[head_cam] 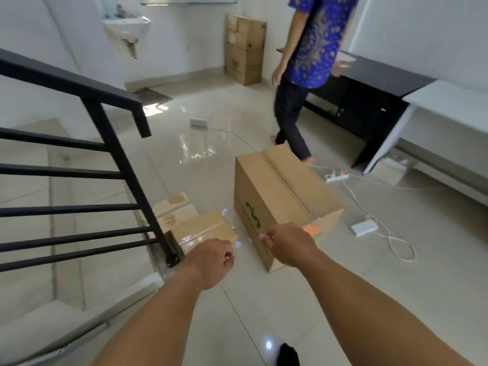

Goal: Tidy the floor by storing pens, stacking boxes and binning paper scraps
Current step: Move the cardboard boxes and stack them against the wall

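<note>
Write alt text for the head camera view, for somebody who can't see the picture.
Two bare hands, left hand and right hand, reach down toward a large cardboard box and a small cardboard box on a glossy tiled floor beside a black stair railing. Another person walks past a black desk; a power strip trails white cable.

White walls enclose a glossy pale tiled floor (206,143) catching window glare. A black stair railing (79,165) stands at nine o'clock, a dark desk (369,101) at two, a wall sink (128,27) at eleven.
</note>
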